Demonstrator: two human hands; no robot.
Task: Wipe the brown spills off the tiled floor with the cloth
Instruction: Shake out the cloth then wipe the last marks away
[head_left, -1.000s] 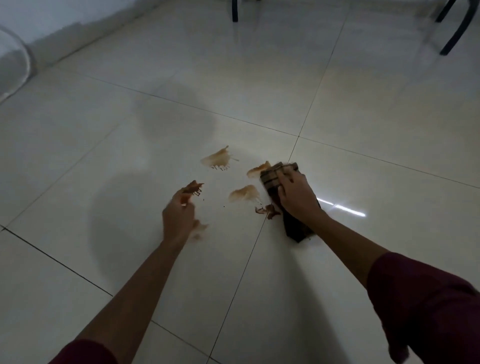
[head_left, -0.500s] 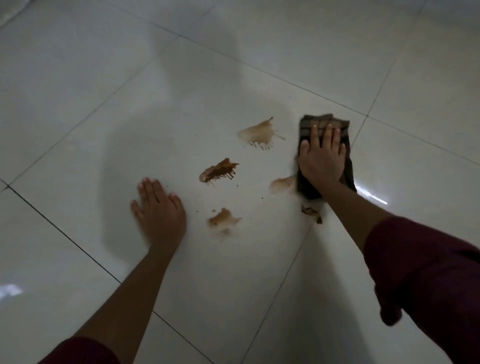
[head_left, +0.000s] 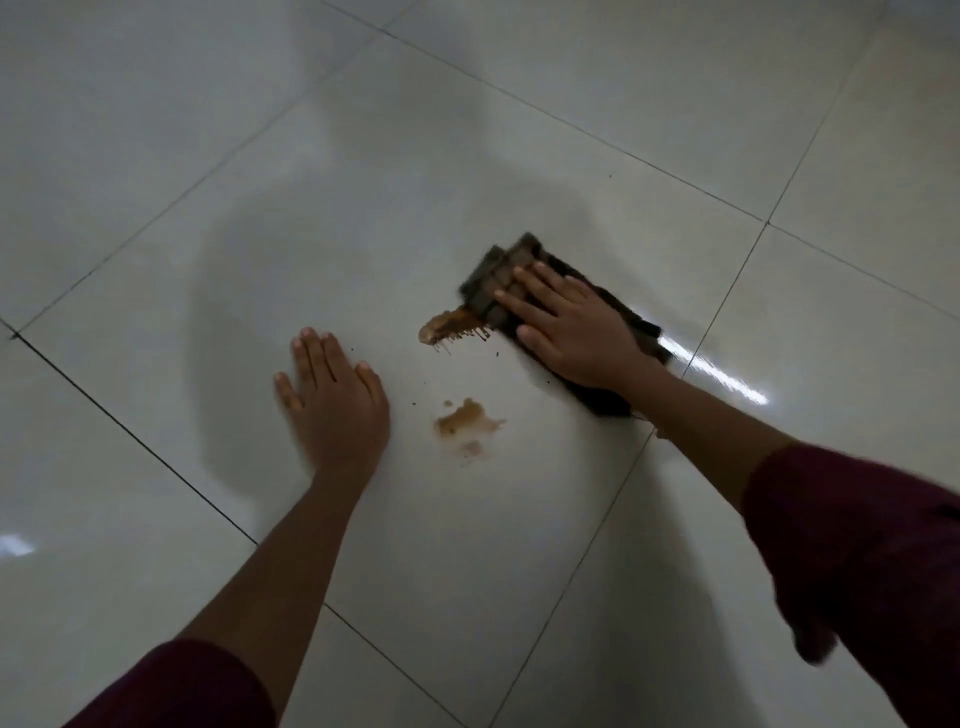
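A dark brown striped cloth (head_left: 493, 280) lies folded on the pale tiled floor (head_left: 519, 519). My right hand (head_left: 569, 332) presses flat on top of it, fingers spread and pointing up-left. A brown spill with drip streaks (head_left: 449, 330) touches the cloth's lower-left edge. A second, paler brown spill (head_left: 465, 422) sits below it, apart from the cloth. To the left of both spills, my left hand (head_left: 332, 397) rests palm down on the tile with nothing in it.
Dark grout lines (head_left: 706, 332) cross the glossy tiles, one running just right of the cloth. A bright light reflection (head_left: 727, 376) streaks the floor beside my right wrist. Tiny brown specks (head_left: 415, 402) dot the tile near the spills.
My right hand has slid the cloth leftward across the tile. The upper spill and the small ones near the grout line no longer show. My left hand stays flat on the floor.
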